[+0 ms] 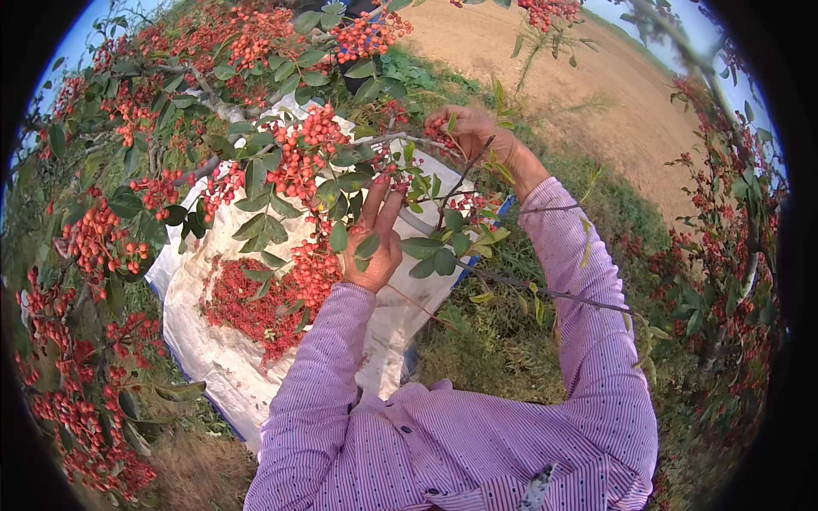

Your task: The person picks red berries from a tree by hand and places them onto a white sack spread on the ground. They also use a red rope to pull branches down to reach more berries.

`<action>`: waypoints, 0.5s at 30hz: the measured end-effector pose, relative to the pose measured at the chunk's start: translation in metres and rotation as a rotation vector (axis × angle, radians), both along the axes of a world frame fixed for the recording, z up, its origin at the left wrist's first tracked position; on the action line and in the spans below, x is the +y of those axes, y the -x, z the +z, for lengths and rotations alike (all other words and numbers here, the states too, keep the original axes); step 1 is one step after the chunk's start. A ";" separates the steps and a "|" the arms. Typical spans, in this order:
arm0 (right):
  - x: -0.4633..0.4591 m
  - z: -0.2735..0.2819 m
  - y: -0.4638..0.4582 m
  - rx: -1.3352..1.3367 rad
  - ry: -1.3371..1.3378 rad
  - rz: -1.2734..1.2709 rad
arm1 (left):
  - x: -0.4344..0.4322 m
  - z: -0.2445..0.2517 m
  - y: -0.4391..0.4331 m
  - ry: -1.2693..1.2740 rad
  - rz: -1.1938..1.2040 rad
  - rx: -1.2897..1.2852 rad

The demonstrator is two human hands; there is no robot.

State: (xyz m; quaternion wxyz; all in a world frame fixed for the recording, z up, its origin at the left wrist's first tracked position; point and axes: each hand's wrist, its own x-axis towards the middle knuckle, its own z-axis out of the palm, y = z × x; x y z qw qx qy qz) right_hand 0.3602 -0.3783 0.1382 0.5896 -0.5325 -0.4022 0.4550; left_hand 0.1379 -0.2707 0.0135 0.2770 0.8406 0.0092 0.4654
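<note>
My right hand (474,135) is raised at a thin branch (399,137), its fingers closed around a small red berry cluster (438,133). Lower and to the left, my left hand (376,239) reaches up among the leaves. Its fingertips touch another red berry cluster (388,167); leaves partly cover the palm and thumb, so its grip is unclear. Just left of that hand hangs a fuller berry cluster (299,163), which looks like Sichuan pepper. Beneath the branches, a white woven sheet (192,306) with blue edging carries a heap of picked red berries (246,306).
Berry-laden branches (105,239) crowd the left side. A dark bare twig (556,294) crosses in front of my right sleeve (581,287). Another berry bush (735,255) stands at right. Behind lies bare soil (511,57); a person in dark clothing (354,67) is partly hidden by foliage.
</note>
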 end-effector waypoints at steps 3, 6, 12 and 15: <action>-0.003 0.008 -0.003 -0.284 -0.079 0.001 | 0.001 -0.002 -0.001 0.052 0.006 0.077; -0.002 0.019 0.000 -0.604 -0.123 -0.088 | 0.000 -0.003 -0.001 -0.027 0.035 0.078; 0.004 0.046 0.020 -1.122 -0.251 -0.122 | -0.005 0.006 -0.001 0.000 0.037 0.167; 0.002 0.045 0.024 -0.931 -0.252 -0.059 | -0.007 0.011 0.000 -0.052 0.115 0.338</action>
